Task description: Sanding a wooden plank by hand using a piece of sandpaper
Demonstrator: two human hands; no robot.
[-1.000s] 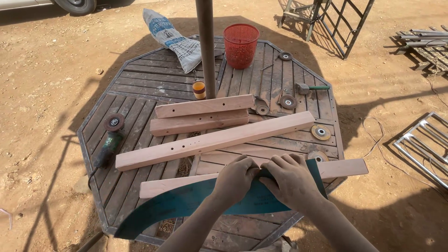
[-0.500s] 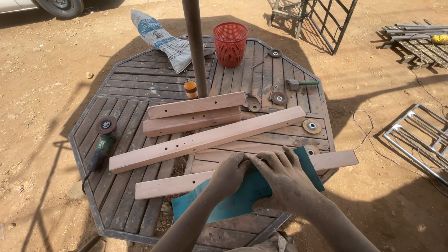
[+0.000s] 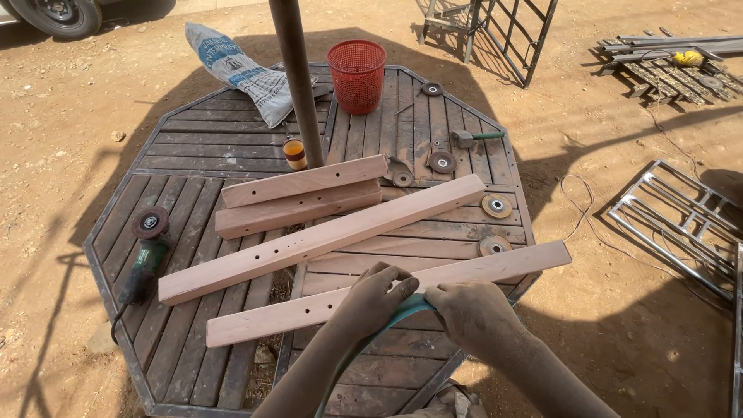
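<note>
Both forearms reach forward – left hand [image 3: 377, 298] and right hand [image 3: 470, 313] close together, fingers curled

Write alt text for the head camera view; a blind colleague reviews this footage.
Both hands, left hand and right hand, pinch a teal sanding strip over the nearest wooden bar on a slatted octagonal table. Three more wooden bars, an angle grinder and a red basket lie beyond.

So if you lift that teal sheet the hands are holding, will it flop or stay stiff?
Probably floppy: the teal sheet curves into a narrow band where the left hand and right hand pinch it. It looks thin, so likely light. It would hardly roll, unlike the round grinding discs nearby.
</note>
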